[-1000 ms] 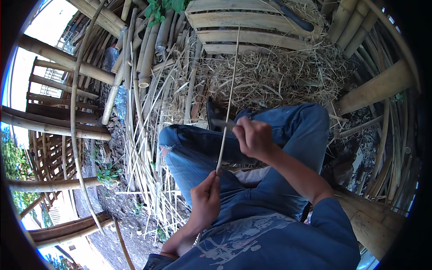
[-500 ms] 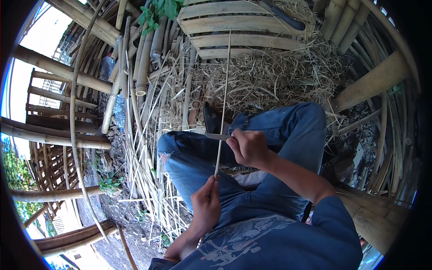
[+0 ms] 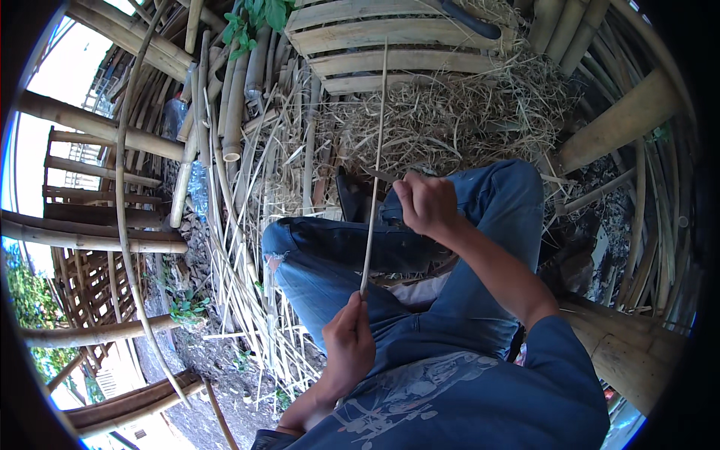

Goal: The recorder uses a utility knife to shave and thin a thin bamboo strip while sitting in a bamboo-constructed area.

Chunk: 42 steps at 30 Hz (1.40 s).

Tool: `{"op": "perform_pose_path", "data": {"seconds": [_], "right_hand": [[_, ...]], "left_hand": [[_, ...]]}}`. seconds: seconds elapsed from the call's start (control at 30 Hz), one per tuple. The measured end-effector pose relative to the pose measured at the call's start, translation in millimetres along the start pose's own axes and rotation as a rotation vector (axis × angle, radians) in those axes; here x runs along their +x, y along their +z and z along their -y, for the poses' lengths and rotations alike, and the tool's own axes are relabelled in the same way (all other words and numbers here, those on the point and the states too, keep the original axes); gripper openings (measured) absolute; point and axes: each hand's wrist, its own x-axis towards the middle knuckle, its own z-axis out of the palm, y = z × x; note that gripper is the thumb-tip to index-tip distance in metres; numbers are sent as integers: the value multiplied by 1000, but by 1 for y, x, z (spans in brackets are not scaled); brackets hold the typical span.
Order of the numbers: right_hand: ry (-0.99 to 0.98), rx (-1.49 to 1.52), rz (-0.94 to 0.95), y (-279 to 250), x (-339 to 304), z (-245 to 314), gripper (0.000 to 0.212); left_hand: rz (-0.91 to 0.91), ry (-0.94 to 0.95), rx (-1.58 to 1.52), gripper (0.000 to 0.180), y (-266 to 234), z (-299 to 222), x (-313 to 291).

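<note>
My left hand [image 3: 349, 341] is closed on the near end of a long, thin bamboo strip [image 3: 376, 172], which points away from me over my crossed legs. Its far end reaches the slatted bamboo panel. In my right hand [image 3: 429, 205] is a knife, its fingers wrapped round the handle. The knife's blade [image 3: 381, 175] juts out to the left and lies across the strip, about midway along; whether it touches the strip I cannot tell. The handle is hidden in my fist.
Thin shavings [image 3: 457, 124] heap up beyond my legs, before the slatted bamboo panel [image 3: 405, 37]. On that panel lies a curved dark handle [image 3: 471, 20]. Split strips [image 3: 240, 270] are strewn to my left. Thick bamboo poles [image 3: 622, 124] stand at the right, more at the left.
My right hand and the knife have moved away from me along the strip, toward its far end. The left hand keeps its hold, nearly in place.
</note>
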Motion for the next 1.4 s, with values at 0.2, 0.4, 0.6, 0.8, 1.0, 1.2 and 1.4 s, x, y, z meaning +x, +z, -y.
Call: {"op": "perform_pose_path", "data": {"seconds": [0.2,0.4,0.6,0.8,1.0,1.2,1.4], "right_hand": [[14,15,21,-7,-2,1,35],[40,-3,-33,1,-1,0,38],[133,-118,-75,-9,23,-41,44],[28,-67,-125,-10,13,-29,43],[90,-136,-170,-14,26,-37,41],[76,-207,-206,-25,48,-67,45],[-97,-153,-211,-23,48,-65,49]], "left_hand": [[22,-29,10,20,-2,-2,-6],[37,-2,6,20,-1,0,-9],[92,75,17,21,-5,-10,-17],[81,57,52,24,-9,-3,-27],[81,145,94,23,-17,1,-37],[104,176,128,25,-26,-2,-41],[73,203,92,25,-23,7,-47]]}}
